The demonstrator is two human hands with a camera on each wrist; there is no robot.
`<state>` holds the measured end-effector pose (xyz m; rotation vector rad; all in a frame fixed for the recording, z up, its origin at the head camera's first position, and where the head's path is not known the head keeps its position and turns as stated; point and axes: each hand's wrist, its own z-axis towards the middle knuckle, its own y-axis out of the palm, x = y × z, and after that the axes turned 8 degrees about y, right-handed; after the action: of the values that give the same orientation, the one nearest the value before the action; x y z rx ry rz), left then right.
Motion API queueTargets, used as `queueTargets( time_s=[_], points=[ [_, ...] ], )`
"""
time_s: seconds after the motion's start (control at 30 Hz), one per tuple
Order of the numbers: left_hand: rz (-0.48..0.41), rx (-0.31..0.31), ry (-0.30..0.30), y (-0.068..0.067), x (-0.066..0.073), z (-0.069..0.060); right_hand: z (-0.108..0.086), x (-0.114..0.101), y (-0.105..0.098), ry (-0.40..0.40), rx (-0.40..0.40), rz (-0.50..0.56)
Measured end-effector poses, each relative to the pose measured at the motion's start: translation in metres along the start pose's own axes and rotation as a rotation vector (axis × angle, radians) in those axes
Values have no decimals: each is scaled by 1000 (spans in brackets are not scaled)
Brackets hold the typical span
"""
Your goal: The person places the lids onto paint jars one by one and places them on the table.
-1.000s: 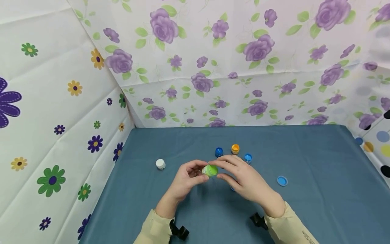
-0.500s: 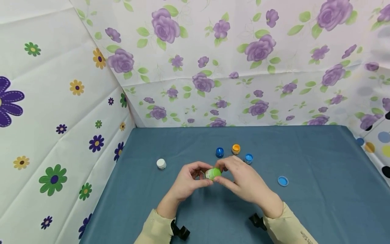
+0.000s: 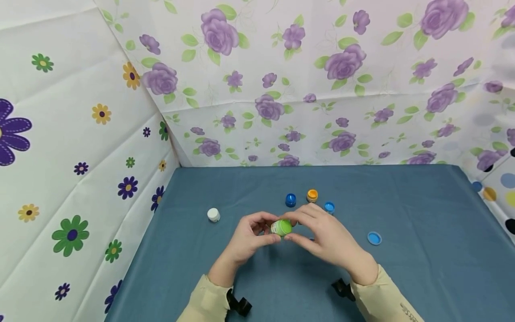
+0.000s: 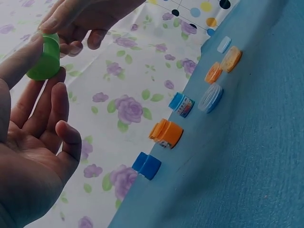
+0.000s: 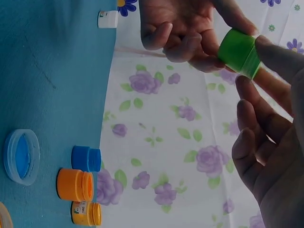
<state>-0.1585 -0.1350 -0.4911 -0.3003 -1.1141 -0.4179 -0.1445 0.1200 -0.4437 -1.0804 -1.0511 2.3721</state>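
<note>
Right hand (image 3: pixel 327 233) had uncurled slightly, thumb and fingertips lightly pinching the lid (image 3: pixel 286 227); left hand (image 3: pixel 246 238) pinched the green jar (image 3: pixel 276 229). Probably re-gripping between twists.

Head view: lettering on the small cylindrical green plastic jar (image 3: pixel 280 227) is too small to read; the bottom edge crops the beige fabric sleeves (image 3: pixel 203 303). Right-wrist view: the left edge cuts off a round pale-orange lid (image 5: pixel 4 218).

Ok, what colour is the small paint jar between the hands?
The small paint jar is bright green, showing best in the right wrist view.
</note>
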Motion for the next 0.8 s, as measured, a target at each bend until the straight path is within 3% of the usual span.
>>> queueTargets(
  time_s=[0.17, 0.47, 0.8],
  points=[
    [-6, 2, 25, 2, -1, 1, 2, -1, 1, 9, 15, -8],
    [14, 35, 175, 7, -3, 1, 5, -7, 7, 89, 61, -45],
    [29, 59, 214, 10, -2, 1, 9, -15, 10, 145, 75, -82]
  ],
)
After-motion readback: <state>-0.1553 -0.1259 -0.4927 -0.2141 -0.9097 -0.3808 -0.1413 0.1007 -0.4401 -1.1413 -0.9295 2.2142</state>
